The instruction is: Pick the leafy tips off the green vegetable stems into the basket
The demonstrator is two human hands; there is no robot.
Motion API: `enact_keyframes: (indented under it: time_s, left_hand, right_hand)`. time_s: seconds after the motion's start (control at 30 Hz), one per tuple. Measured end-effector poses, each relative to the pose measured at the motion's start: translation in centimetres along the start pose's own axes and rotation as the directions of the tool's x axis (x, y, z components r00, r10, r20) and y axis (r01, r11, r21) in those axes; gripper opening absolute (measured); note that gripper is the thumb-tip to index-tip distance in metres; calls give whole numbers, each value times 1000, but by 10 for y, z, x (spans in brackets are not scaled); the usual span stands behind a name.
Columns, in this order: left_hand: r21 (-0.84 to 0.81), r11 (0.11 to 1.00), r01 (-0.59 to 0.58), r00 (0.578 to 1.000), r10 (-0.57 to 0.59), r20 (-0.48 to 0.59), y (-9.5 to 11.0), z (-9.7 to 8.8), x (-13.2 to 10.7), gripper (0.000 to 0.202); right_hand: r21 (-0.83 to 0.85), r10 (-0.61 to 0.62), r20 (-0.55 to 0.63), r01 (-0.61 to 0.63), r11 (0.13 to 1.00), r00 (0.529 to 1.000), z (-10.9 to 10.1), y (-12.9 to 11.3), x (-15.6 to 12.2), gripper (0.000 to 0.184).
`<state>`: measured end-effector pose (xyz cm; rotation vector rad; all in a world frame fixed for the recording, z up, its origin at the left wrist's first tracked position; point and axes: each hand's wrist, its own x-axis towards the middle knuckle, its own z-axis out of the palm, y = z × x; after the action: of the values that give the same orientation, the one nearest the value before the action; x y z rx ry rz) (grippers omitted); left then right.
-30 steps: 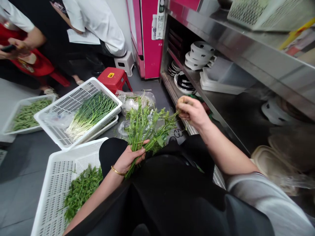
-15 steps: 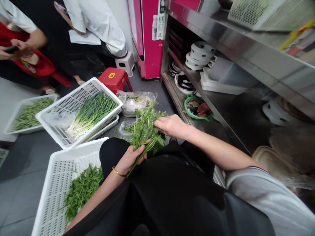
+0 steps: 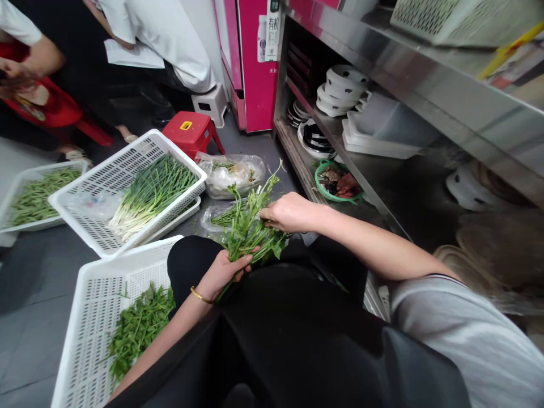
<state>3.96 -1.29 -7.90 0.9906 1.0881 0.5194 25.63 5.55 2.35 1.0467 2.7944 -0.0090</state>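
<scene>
My left hand (image 3: 225, 269) is closed round the stems of a bunch of leafy greens (image 3: 246, 224) held above my lap. My right hand (image 3: 289, 212) is over the top of the bunch, its fingers pinched on a sprig there. Below my left arm stands a white slotted basket (image 3: 91, 317) with picked green leaves (image 3: 138, 328) in it.
A second white basket (image 3: 127, 187) holds long green chives (image 3: 153, 190); a third (image 3: 19, 195) at far left holds green stalks. Plastic bags (image 3: 232, 175) lie on the floor by a red stool (image 3: 189, 130). Steel shelves (image 3: 382, 170) with plates stand right. Other people stand top left.
My right hand came down from beside the shelf to the top of the bunch and closed on a sprig. The left hand kept hold of the stems.
</scene>
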Motion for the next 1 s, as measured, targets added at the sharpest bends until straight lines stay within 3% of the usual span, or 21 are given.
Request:
enact_keyframes:
  time_s: [0.17,0.43,0.7,0.83,1.0]
  left_hand:
    - [-88,996,17,999,-20,-32,3,3,-3,51]
    - [-3,999,-42,995,42,-90,0,6,0,36]
    - [181,980,-84,989,105,-107,-4,3,1,37]
    - [219,971,-98,987,122,-102,-6,3,2,36]
    - [149,987,-64,991,81,-110,-7,5,2,36]
  right_hand:
    - [12,16,11,-17,1000,1000,1,2,-6,20]
    - [49,55,-79,-52,997,995,1,-2,-11,23]
    - [86,-33,185,17,996,982,1,5,-3,23]
    - [89,-56,207,38,995,977,6,1,-1,21]
    - [38,-14,145,9,999,989,21,-10,-3,22]
